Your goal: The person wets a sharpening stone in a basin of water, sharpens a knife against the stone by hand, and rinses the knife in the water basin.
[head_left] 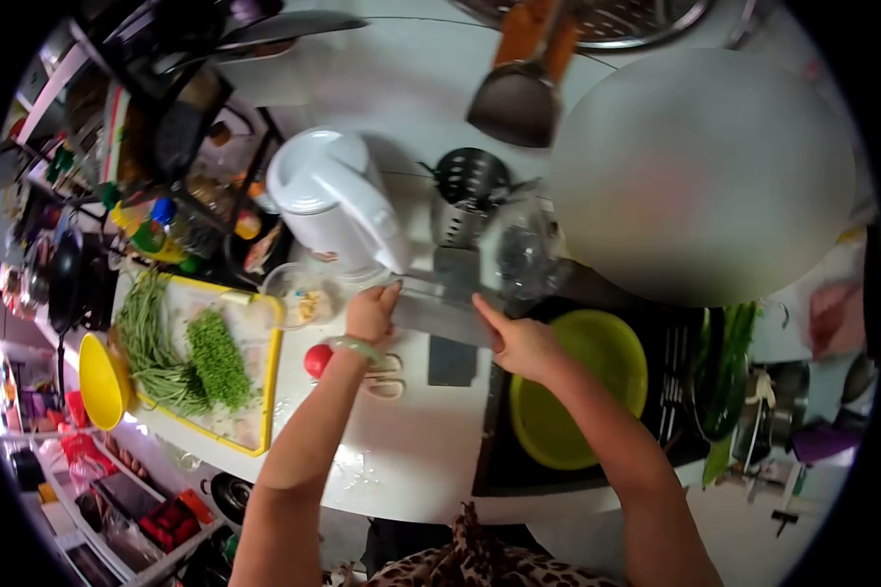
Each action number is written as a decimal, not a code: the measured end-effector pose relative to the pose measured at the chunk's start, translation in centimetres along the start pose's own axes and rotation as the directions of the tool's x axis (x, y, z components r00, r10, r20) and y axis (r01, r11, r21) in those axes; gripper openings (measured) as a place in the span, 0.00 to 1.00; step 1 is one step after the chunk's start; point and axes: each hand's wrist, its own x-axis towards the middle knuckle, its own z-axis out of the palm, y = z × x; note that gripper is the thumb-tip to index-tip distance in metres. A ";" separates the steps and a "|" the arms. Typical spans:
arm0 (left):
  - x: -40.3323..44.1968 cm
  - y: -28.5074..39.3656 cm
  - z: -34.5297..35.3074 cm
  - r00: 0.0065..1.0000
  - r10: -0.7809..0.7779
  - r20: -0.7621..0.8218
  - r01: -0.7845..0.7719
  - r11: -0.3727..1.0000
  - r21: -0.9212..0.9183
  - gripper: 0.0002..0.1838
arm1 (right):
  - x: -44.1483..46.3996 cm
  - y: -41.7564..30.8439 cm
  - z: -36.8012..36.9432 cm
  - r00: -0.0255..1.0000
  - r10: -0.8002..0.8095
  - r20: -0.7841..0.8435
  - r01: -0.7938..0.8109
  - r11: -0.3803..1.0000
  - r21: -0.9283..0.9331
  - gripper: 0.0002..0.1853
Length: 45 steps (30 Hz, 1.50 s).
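knife (433,317) lies across the long gray stone (452,366) on the white table (392,474). the right hand (525,348) has its fingers curled around one end — one finger points along the blade. the left hand (368,315) has bent fingers at the other end — i cannot tell if they grip it. scissors (386,380) and a green tub (548,416) are near.

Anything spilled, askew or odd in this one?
Shiny spots on the white counter, nearer the person than the grey block, look like splashed water. A blurred disc also hides part of the upper right view.
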 end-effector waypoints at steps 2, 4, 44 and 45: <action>-4.3 0.6 -0.4 0.981 -0.126 0.148 0.140 0.987 -0.085 0.19 | -3.3 -1.2 0.4 0.986 0.114 0.123 -0.117 0.993 0.010 0.40; -8.8 -2.5 0.7 0.994 -0.018 0.108 0.013 0.999 0.047 0.18 | -7.7 -2.3 1.1 0.942 0.180 0.284 -0.163 0.983 -0.083 0.40; -6.8 -3.6 -1.8 0.994 -0.092 -0.059 0.086 0.991 -0.106 0.22 | -1.0 -2.4 -0.7 0.961 -0.073 0.269 0.095 0.993 -0.071 0.39; -5.0 -1.4 -2.3 0.991 -0.102 -0.081 0.089 0.984 -0.153 0.23 | 1.1 -2.8 -1.5 0.976 -0.092 0.197 0.112 0.989 -0.092 0.38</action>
